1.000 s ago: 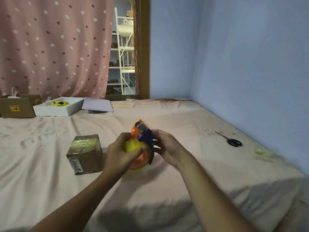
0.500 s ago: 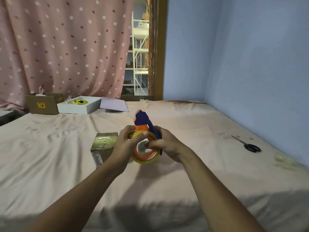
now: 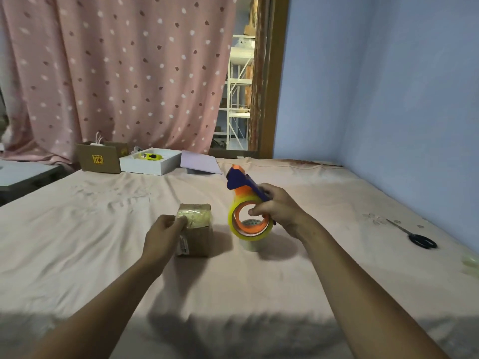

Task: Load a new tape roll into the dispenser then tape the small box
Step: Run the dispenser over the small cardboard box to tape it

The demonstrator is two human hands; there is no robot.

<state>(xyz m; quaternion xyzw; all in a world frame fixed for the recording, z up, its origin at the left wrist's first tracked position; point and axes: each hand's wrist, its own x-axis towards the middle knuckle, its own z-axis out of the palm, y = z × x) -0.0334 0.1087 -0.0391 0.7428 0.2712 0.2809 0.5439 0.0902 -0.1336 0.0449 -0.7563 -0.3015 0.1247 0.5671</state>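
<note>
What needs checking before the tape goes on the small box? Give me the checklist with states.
1. Tape roll seated on the dispenser: ok.
2. Right hand gripping the dispenser: ok.
3. Left hand steadying the small box: ok, it touches the box's left side.
4. Free tape end pulled out: cannot tell.
5. Dispenser touching the box: not ok, it is beside it, apart.
6. Scissors within reach: cannot tell.

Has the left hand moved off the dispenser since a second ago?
Yes. The left hand left the tape dispenser and went left onto the small box; the right hand alone holds the dispenser.
</note>
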